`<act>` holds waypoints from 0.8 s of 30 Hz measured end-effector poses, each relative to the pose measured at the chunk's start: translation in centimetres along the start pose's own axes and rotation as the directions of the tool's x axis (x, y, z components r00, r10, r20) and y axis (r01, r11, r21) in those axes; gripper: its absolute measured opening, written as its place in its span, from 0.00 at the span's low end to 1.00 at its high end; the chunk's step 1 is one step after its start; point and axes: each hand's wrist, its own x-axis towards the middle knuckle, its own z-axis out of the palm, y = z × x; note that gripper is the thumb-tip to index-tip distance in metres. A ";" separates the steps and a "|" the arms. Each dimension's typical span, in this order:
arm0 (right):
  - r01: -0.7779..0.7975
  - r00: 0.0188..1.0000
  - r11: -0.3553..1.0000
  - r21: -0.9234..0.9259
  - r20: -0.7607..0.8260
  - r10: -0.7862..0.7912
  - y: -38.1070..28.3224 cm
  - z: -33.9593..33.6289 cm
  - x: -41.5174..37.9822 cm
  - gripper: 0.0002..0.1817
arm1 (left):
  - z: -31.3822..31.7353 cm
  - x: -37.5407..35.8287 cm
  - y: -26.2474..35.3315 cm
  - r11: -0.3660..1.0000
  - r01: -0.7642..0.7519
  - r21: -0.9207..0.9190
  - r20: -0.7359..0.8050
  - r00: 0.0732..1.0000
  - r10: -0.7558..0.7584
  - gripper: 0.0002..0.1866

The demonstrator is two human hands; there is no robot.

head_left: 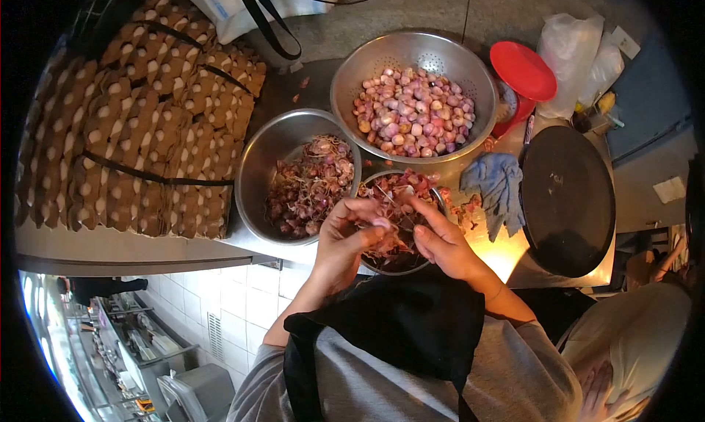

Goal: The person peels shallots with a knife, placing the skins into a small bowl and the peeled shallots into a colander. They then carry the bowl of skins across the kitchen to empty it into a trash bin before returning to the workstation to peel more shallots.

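Both forearms reached forward and slanted inward. The left hand [341, 242], thumb and fingers curled nearly closed, pinched a shallot [380, 223]; its long axis and the way it pointed could not be told. The right hand [444, 242] faced it, fingers bent; its grip was unclear. The shallot was above the peel bowl [395, 264]. Beyond were the left bowl [252, 205], then the colander [485, 80] of shallots.

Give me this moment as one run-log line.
left hand: holds small pinkish shallot | right hand: close beside, grip unclear | below: round metal bowl, reddish peels | beyond: large silver colander, peeled pink shallots
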 end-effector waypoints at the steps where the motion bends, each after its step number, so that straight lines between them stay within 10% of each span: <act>1: 0.043 0.999 0.998 -0.045 -0.030 -0.045 -0.2 0.3 0.0 0.23 | 0.1 0.0 0.4 0.999 0.029 -0.041 -0.028 0.999 -0.030 0.11; 8: 0.064 0.998 0.995 -0.071 0.019 -0.063 -0.1 0.2 -0.4 0.24 | -0.4 0.9 -1.0 0.996 -0.006 0.090 -0.143 0.990 0.019 0.07; 15: 0.048 0.997 0.999 -0.002 0.053 -0.047 0.5 0.6 -1.1 0.24 | -0.7 0.9 -1.4 0.976 0.085 -0.199 -0.100 0.989 -0.106 0.05; 24: 0.372 0.925 0.845 -0.384 0.074 -0.373 2.0 0.7 0.1 0.23 | -0.5 0.6 -2.0 0.980 0.042 -0.193 -0.114 0.991 -0.065 0.05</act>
